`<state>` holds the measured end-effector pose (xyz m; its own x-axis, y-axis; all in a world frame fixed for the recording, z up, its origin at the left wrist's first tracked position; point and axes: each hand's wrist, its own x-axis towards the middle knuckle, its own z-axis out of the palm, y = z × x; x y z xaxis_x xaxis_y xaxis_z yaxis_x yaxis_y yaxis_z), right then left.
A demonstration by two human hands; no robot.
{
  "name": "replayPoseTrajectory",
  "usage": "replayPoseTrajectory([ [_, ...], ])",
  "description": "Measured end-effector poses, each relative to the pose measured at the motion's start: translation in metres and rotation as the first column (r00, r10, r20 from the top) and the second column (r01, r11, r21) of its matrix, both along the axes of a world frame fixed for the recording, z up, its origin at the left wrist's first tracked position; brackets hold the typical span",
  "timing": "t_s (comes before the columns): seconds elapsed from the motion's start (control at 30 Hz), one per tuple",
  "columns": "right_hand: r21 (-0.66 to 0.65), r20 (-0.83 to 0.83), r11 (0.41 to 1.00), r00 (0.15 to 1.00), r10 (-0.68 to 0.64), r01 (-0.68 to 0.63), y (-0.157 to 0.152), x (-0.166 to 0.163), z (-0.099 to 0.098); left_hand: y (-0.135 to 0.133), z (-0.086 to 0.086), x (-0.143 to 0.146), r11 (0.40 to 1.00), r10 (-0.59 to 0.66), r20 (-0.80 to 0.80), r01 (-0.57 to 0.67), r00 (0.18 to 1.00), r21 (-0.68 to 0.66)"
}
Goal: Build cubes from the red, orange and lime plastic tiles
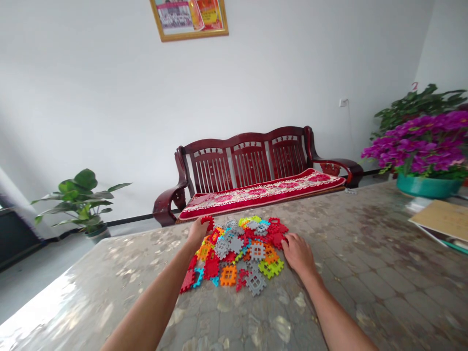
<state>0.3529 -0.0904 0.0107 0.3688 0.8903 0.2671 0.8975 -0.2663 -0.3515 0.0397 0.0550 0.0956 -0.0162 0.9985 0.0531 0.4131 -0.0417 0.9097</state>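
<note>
A pile of toothed plastic interlocking tiles (236, 246) in red, orange, grey, lime and blue lies on the table in front of me. At the pile's far left edge, my left hand (196, 234) is closed on a red interlocking tile (208, 222), its fingers partly hidden. On the right side, my right hand (299, 253) rests low at the pile with its fingertips on the edge of another red interlocking tile (277, 239). Near the front of the heap are a grey window tile (255, 282) and an orange window tile (228, 276).
The patterned tabletop (369, 273) extends around the pile. On its right stand purple flowers in a teal pot (427, 185), beside a brown folder (444, 218). A small grey piece (351, 191) lies by the far edge. Beyond are a wooden bench (248, 161) and a potted plant (86, 200).
</note>
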Motion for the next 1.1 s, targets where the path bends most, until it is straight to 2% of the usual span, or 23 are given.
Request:
replayPoseTrajectory([
  [0.2, -0.017, 0.004, 1.0, 1.0, 0.0, 0.0, -0.002, -0.001, 0.004, -0.011, 0.01, 0.01, 0.985, -0.12, 0.22, 0.144, 0.968, -0.093],
  [0.43, -0.002, 0.006, 1.0, 1.0, 0.005, -0.005, -0.001, 0.0, 0.002, -0.019, 0.015, -0.001, 0.975, -0.107, 0.255, 0.152, 0.961, -0.164],
  [0.67, -0.003, 0.008, 1.0, 1.0, -0.004, 0.004, 0.0, 0.0, 0.001, -0.018, 0.007, -0.014, 0.962, -0.038, 0.152, 0.077, 0.988, -0.262],
  [0.87, -0.017, 0.014, 1.0, 1.0, -0.008, 0.008, -0.001, -0.001, 0.004, -0.018, 0.009, -0.02, 0.976, -0.135, 0.114, 0.152, 0.984, -0.159],
  [0.97, -0.019, 0.034, 1.0, 0.999, -0.006, 0.007, -0.001, -0.001, 0.004, -0.017, 0.007, -0.031, 0.98, -0.153, 0.002, 0.152, 0.988, -0.126],
  [1.1, -0.015, 0.046, 1.0, 0.999, -0.006, 0.007, -0.001, 0.0, 0.003, -0.014, -0.011, -0.048, 0.986, -0.14, -0.249, 0.114, 0.958, -0.118],
])
